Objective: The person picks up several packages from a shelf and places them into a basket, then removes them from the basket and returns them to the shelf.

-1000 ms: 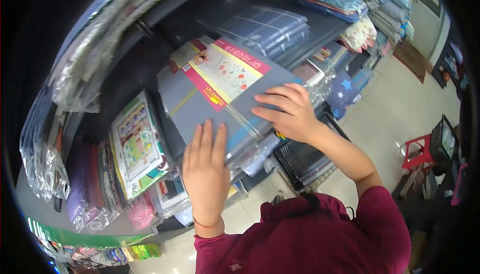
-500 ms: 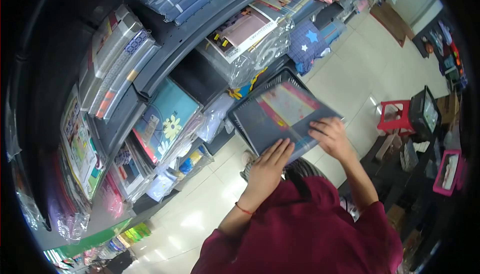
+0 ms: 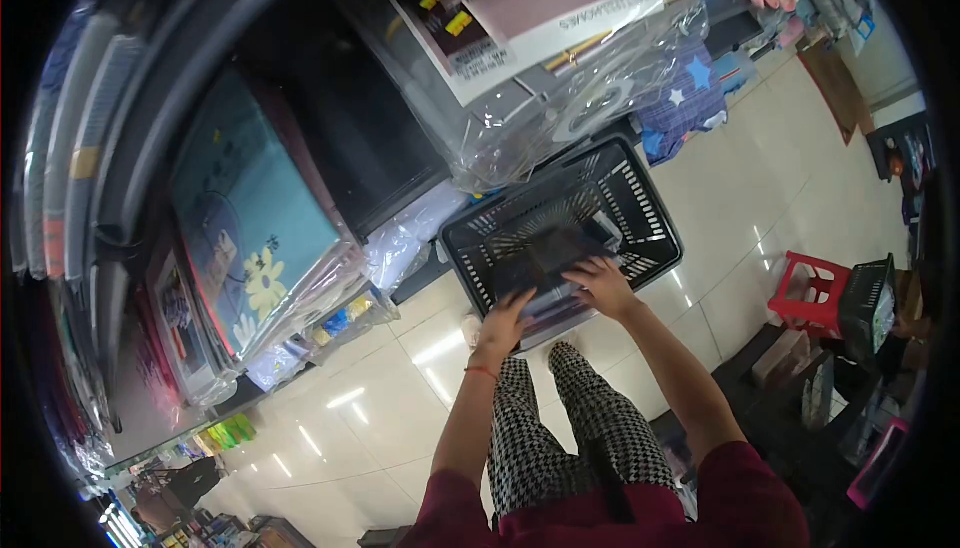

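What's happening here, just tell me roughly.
A person has both hands at the near end of a black shopping basket, beside shelving stocked with packaged goods. The left hand and right hand are at a dark, flat package inside it; blur hides whether they grip it or just rest on it. A blue package with pale flowers lies on the shelving, and a red stool stands off to the right.
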The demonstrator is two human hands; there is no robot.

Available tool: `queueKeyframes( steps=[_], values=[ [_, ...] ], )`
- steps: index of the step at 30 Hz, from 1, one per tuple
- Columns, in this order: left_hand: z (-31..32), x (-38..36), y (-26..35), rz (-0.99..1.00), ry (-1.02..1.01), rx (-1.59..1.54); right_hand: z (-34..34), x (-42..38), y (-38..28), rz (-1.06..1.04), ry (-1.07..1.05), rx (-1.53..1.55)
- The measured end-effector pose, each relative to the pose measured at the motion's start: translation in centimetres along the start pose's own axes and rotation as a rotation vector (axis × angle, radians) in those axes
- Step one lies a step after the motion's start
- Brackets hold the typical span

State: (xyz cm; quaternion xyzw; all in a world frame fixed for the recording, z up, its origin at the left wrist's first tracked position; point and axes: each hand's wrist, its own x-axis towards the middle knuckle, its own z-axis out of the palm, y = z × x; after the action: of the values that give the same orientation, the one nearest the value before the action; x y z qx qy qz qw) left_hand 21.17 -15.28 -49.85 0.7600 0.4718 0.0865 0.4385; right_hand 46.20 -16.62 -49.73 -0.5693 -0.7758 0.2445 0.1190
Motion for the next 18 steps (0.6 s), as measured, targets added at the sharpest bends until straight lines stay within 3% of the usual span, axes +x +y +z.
queueKeyframes(
  steps=[1,4,8,10,12,16,18],
  values=[
    [0.6,0.8,-1.0,-0.013,-0.004,-0.023,0.9,0.5,0.6,0.05,-0.064,0.042],
    [1.5,2.6,-3.0,0.025,0.013,-0.096,3.9,0.8,1.1,0.092,0.063,0.036],
    [1.6,3.1,-4.6,0.019,-0.002,-0.183,5.3,1.4,1.6,0.115,0.04,0.088],
    [3.1,2.1,-4.8,-0.015,0.072,0.086,4.6,1.5,0.9,0.105,0.103,0.141],
    [3.1,0.3,-2.6,-0.071,0.146,0.264,3.8,1.0,0.4,0.073,0.193,0.255],
    [0.0,-5.3,3.1,0.025,0.29,0.017,0.1,-3.4,-2.5,0.166,0.276,0.311],
    [-2.2,-8.7,5.2,0.008,0.116,-0.062,-1.9,-6.0,-4.4,0.255,0.273,0.294]
  ],
)
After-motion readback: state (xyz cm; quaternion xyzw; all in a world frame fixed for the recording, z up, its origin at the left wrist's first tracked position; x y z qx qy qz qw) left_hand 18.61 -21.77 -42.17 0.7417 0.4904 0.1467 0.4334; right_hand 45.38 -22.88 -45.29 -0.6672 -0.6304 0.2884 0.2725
